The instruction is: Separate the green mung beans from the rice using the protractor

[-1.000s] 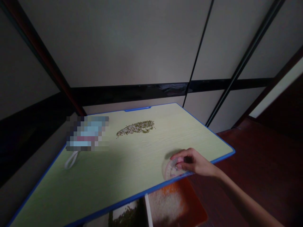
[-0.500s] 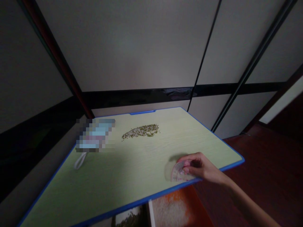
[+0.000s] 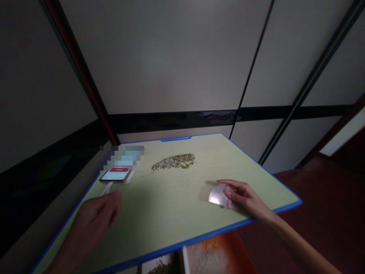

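Note:
My right hand [image 3: 241, 196] is closed on a clear semicircular protractor [image 3: 218, 196], pinching it between thumb and fingers. The protractor is tilted up off the table, close to the front right edge. Over the left side of the table, my left hand [image 3: 98, 213] is blurred by motion, with its fingers looking partly bent; I see nothing in it. Just beyond it lies a phone [image 3: 115, 174] with a lit screen and a white strap [image 3: 107, 188]. A thin patch of small green beans mixed with whitish grains [image 3: 175, 161] is spread towards the far middle.
The pale green table [image 3: 171, 205] has a blue rim. Below its front edge are an orange bin [image 3: 236, 253] holding white grains and a dark container [image 3: 178, 262] with green bits on something white. Wardrobe doors [image 3: 176, 57] stand behind.
My left hand has come into view from the lower left, near the phone. My right hand has tilted the protractor up from the table. The view has shifted, moving everything right and slightly down.

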A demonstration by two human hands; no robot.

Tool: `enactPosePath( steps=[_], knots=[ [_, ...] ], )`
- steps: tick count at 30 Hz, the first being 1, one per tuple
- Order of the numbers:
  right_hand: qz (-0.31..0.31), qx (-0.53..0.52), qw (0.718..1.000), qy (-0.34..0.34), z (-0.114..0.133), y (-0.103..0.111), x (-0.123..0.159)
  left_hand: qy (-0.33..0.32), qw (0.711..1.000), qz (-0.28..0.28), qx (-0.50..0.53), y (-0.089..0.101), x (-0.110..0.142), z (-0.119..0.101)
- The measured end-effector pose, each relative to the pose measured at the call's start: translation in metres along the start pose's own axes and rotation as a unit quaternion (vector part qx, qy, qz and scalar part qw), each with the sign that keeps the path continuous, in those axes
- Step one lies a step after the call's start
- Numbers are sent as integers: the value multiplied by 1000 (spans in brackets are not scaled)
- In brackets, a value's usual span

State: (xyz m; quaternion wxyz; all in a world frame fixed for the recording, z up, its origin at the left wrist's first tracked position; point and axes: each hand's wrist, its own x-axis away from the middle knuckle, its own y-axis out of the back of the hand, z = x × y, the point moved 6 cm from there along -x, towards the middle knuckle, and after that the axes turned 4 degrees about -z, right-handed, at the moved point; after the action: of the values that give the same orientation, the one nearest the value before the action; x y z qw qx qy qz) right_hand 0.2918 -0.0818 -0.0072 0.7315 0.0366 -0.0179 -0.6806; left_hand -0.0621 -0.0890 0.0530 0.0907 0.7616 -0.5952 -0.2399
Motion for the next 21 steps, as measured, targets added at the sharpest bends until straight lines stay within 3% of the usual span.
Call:
enactPosePath(
  steps=[3, 7, 13, 21],
  knots=[
    [-32, -22, 999, -7, 1, 3, -22, -30, 992, 70, -104, -37, -23, -12],
    [-106, -37, 994, 7, -1, 11, -71, -17, 995, 67, -71, -77, -48, -8],
    [-163, -18, 985, 46, -6, 15, -143, 15, 999, -14, -35, -86, -71, 18],
    [-187, 57, 973, 120, -2, 19, -191, 67, 997, -25, 10, -91, -84, 32]
  ],
)
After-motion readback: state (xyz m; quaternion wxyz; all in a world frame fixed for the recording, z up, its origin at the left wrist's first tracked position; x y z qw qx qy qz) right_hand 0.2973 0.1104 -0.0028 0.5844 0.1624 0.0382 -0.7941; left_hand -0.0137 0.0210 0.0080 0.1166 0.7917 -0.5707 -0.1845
